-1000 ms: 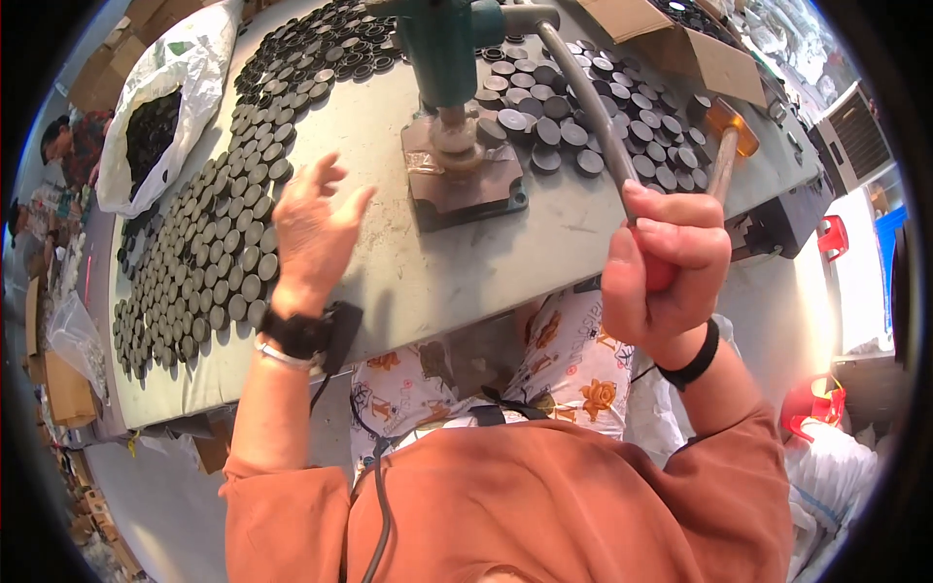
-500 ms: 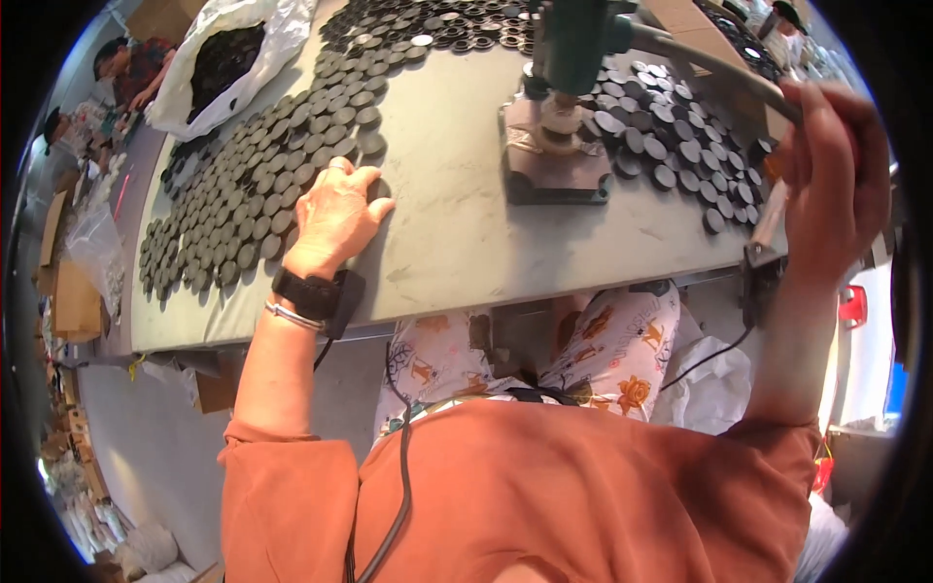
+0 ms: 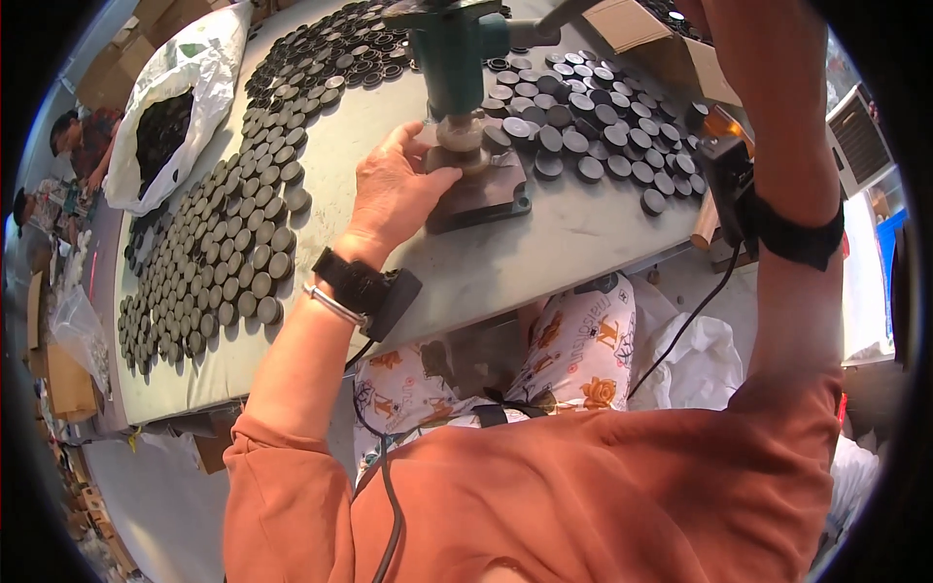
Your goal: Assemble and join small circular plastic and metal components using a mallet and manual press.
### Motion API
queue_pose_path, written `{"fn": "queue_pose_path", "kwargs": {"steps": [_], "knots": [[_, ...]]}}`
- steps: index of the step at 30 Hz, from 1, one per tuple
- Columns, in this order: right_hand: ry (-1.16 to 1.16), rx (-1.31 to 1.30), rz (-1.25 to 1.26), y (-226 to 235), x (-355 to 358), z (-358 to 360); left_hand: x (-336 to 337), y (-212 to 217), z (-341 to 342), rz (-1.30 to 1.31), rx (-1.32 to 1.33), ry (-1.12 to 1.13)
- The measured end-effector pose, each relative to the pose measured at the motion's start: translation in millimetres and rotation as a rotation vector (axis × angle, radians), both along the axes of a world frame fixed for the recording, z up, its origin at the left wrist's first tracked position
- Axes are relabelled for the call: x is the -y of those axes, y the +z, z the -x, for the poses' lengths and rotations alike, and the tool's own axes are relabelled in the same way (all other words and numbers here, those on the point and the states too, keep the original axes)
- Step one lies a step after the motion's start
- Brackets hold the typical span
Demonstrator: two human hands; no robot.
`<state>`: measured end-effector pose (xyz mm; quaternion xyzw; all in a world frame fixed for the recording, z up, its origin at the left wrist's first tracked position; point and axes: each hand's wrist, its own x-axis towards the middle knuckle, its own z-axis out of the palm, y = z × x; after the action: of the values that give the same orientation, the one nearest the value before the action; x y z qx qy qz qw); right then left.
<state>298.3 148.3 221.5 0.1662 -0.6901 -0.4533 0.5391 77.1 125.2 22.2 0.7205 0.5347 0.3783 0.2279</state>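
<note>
Grey table (image 3: 544, 262) carries our green press (image 3: 457, 58); our left hand (image 3: 394, 189) rests half-open at its base plate (image 3: 481, 194), fingertips touching it, holding nothing we can see; the right hand's grip is out of sight above.

A white sack (image 3: 194, 73) of dark pieces, perhaps more caps, sits at the table's (image 3: 544, 262) far left; brown cardboard boxes (image 3: 632, 24) lie far right

discs (image 3: 224, 253) left of press (image 3: 465, 117), on table (image 3: 544, 262)
</note>
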Motion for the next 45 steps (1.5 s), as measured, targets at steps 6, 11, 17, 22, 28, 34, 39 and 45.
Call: {"fn": "queue_pose_path", "kwargs": {"steps": [6,11,17,22,28,34,39,45], "knots": [[0.034,-0.130,0.286,-21,-10,-21,-11,-13,-12,-0.099,0.038,0.018],[0.066,-0.244,0.560,-33,-7,-31,-14,-14,-18,-0.099,0.001,0.047],[0.098,-0.368,0.881,-41,20,-21,-11,-10,-23,-0.102,0.018,0.046],[0.139,-0.434,1.105,-60,80,21,-6,-16,-14,-0.113,0.064,0.084],[-0.222,-0.323,1.274,-122,132,8,13,-14,20,-0.154,0.093,0.109],[-0.130,-0.387,1.172,-174,128,10,27,-9,92,-0.119,-0.137,0.381],[-0.166,-0.392,1.299,-145,136,4,12,-6,129,0.035,-0.633,0.490],[-0.144,-0.558,1.405,-67,117,18,-15,1,123,0.206,-0.900,0.439]]}}
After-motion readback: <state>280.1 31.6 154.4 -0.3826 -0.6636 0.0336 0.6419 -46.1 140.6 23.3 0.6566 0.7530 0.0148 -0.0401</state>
